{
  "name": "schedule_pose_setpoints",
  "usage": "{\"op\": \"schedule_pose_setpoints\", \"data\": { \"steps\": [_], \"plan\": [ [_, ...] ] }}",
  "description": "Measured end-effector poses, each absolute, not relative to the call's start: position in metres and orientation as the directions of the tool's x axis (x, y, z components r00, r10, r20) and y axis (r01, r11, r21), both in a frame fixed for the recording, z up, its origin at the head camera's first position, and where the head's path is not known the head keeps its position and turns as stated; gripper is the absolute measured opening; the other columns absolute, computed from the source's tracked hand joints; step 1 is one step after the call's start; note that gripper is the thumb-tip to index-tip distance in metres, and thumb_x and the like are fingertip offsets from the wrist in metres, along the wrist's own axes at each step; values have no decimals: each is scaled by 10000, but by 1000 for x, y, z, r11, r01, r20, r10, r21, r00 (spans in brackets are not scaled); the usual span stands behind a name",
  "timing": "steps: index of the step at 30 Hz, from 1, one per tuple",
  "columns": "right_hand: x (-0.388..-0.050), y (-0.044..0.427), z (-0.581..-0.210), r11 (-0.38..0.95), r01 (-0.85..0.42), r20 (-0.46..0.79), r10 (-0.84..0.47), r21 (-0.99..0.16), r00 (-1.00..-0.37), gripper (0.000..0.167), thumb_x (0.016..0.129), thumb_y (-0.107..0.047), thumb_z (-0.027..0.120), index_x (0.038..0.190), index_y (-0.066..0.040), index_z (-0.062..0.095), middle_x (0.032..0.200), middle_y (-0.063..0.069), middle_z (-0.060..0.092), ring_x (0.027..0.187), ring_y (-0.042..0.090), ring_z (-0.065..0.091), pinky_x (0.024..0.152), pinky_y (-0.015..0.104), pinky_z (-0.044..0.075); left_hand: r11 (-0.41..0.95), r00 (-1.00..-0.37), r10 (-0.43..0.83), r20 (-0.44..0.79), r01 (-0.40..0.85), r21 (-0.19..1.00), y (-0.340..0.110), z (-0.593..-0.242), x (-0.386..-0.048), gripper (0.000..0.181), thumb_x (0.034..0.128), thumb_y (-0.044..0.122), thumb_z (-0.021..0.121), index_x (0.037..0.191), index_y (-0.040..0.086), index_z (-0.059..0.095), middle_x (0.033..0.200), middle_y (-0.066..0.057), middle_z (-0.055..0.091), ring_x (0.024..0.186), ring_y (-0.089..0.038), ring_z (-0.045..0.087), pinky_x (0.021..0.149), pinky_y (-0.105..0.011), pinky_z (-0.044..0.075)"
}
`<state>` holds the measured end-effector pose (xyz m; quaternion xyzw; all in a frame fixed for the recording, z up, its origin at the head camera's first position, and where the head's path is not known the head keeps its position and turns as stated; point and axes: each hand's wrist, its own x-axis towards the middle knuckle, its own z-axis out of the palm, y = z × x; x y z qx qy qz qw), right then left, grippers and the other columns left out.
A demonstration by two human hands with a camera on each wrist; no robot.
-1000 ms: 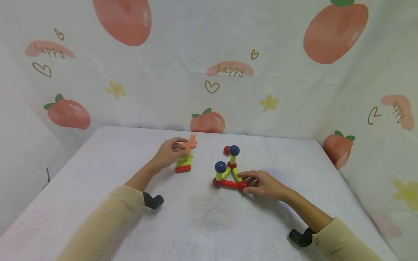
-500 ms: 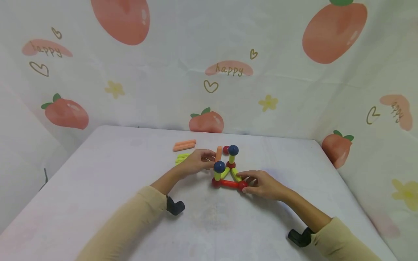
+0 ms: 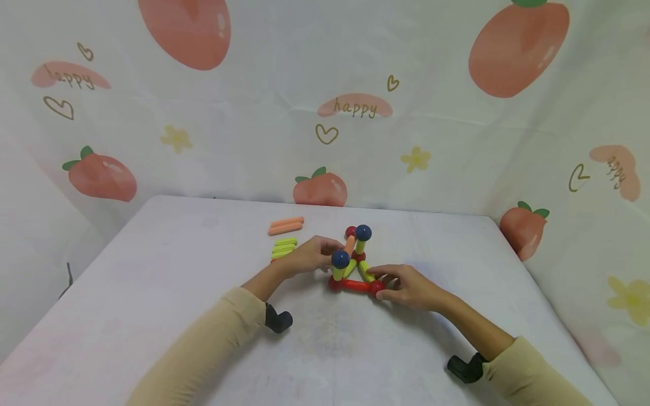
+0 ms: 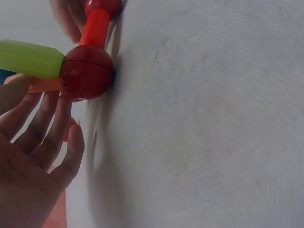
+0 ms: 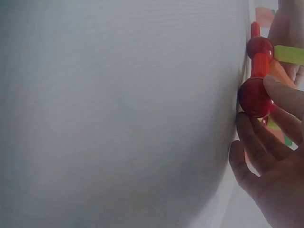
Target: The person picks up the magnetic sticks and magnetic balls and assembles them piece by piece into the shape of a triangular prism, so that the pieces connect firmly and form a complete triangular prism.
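Observation:
A triangular frame of rods and balls stands mid-table in the head view. A red rod (image 3: 356,286) and yellow-green rods (image 3: 366,272) join its red corner balls. Two corners bear upright yellow-green rods topped by a front blue ball (image 3: 341,259) and a back blue ball (image 3: 363,233). My left hand (image 3: 313,255) holds an orange rod (image 3: 350,245), tilted beside the frame's left side; its lower end is hidden in the head view. My right hand (image 3: 413,287) pinches the red ball (image 5: 255,97) at the front right corner between thumb and fingers.
Two orange rods (image 3: 286,226) lie at the back, left of the frame. Closer in, several yellow-green rods (image 3: 284,248) lie in a row, partly behind my left hand. A loose red ball (image 3: 350,232) sits behind the frame. A printed cloth (image 3: 244,152) hangs behind the table.
My left hand has carried the orange rod rightward from the loose rods to the frame, and the rod now leans lower between the blue balls. The right hand has stayed on the corner ball.

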<state>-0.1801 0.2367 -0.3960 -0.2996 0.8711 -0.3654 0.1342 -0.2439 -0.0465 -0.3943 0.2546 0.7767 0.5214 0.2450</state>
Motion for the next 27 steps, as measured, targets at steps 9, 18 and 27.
{"op": "schedule_pose_setpoints", "data": {
  "steps": [9, 18, 27],
  "plan": [
    [-181, 237, -396, 547, -431, -13, -629, -718, -777, 504, 916, -194, 730, 1362, -14, 581, 1244, 132, 666, 1003, 212, 665, 837, 270, 560, 329, -714, 691, -115, 169, 929, -48, -392, -245, 362, 972, 189, 639, 1327, 118, 640, 1183, -4, 694, 965, -199, 599, 835, -379, 546],
    [-182, 237, -396, 551, -423, -20, -625, -719, -781, 500, 917, -201, 730, 1358, -14, 587, 1249, 133, 663, 1002, 213, 660, 828, 247, 550, 336, -699, 703, -132, 164, 927, -46, -390, -247, 354, 975, 182, 634, 1323, 116, 644, 1173, -6, 693, 962, -198, 594, 818, -373, 550],
    [-182, 237, -396, 554, -414, -30, -624, -722, -781, 503, 913, -186, 734, 1360, -9, 585, 1247, 134, 664, 1011, 225, 661, 828, 243, 548, 338, -696, 704, -137, 160, 927, -43, -391, -248, 356, 981, 141, 613, 1334, 103, 631, 1184, -18, 682, 978, -197, 567, 800, -327, 535]
  ]
}}
